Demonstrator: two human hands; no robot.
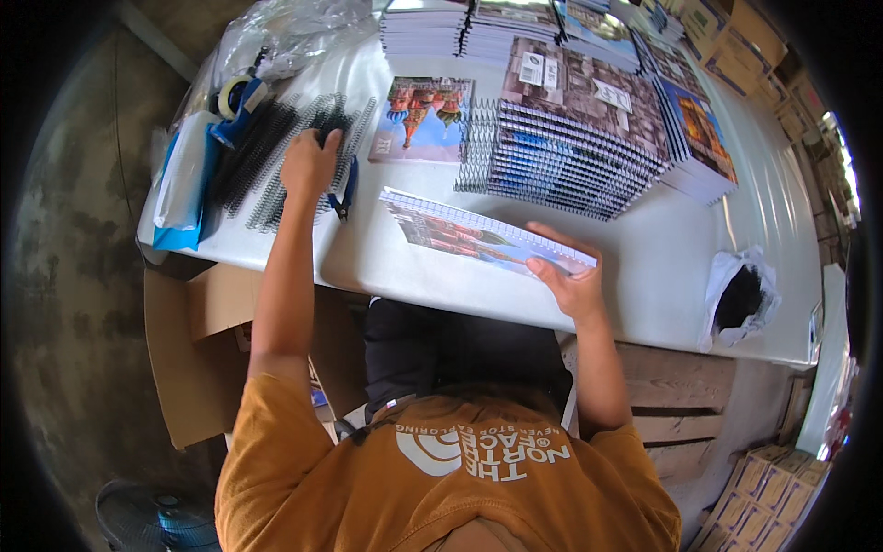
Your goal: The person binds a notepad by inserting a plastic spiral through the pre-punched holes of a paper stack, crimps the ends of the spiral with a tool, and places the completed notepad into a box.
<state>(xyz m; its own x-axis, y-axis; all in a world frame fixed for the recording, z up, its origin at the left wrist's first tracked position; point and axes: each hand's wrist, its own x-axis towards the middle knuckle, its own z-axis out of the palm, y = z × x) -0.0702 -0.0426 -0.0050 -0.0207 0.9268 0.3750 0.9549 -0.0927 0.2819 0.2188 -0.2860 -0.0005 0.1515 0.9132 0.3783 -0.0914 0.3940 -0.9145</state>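
Note:
At the left of the table my left hand reaches into a pile of black spiral binding coils, its fingers closed around a coil at the far end. My right hand grips the right end of a book of punched pages with a colourful building on its cover. That book is tilted, its row of holes along the upper edge, with no coil in it. Blue-handled pliers lie just right of the coils. A similar book lies flat beyond them.
A tall stack of coil-bound books stands at the back right, with more stacks behind. A tape dispenser and a blue-and-white package sit far left. A white bag of black bits rests at the right edge. Below is an open carton.

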